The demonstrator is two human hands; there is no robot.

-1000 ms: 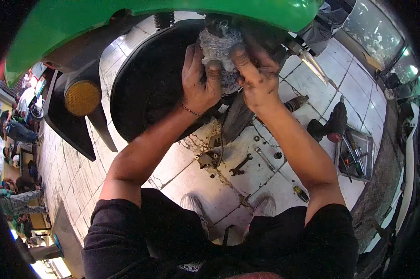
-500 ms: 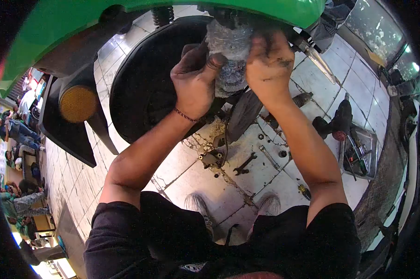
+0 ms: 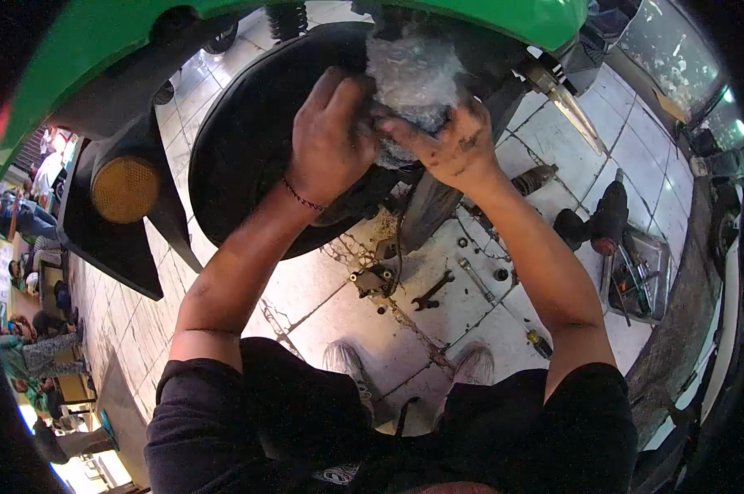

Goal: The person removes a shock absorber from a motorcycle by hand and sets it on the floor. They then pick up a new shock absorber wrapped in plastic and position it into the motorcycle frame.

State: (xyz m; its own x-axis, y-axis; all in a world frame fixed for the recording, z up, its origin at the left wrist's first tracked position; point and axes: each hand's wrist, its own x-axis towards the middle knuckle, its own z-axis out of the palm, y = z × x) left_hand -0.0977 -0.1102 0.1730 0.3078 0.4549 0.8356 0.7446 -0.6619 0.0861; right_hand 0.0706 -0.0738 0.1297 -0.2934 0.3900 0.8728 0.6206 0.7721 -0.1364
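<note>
Directions are taken on a clock face centred in my view, left to right. At 9 o'clock, several people (image 3: 38,362) are in the background. Between 9 and 10, an amber reflector (image 3: 125,189) is set on a black panel. The green body (image 3: 92,82) of the vehicle arches from 10 round to 1. Between 10 and 11 stands a black wheel (image 3: 244,148), partly behind my left forearm.

My left hand (image 3: 326,140) is at 11 o'clock, with a thin bracelet at the wrist. Its fingers are curled at the near left edge of the plastic wrap; the tips are blurred, and I cannot tell whether they grip. Just below centre, at 6, a metal part (image 3: 374,280) lies on the tiled floor (image 3: 306,305).

The clear plastic wrap (image 3: 413,74) sits between 12 and 1, bunched under the green body; its contents cannot be made out. A wrench (image 3: 434,291) lies at 4. My right hand (image 3: 462,152), between 1 and 2, is partly closed on the wrap's lower right side, thumb reaching across towards my left.

Further right on the floor: a metal bar (image 3: 476,280) between 3 and 4, a screwdriver (image 3: 539,342) at 4, a power tool (image 3: 608,214) at 3, and just below it a metal tray (image 3: 658,303) containing tools.
</note>
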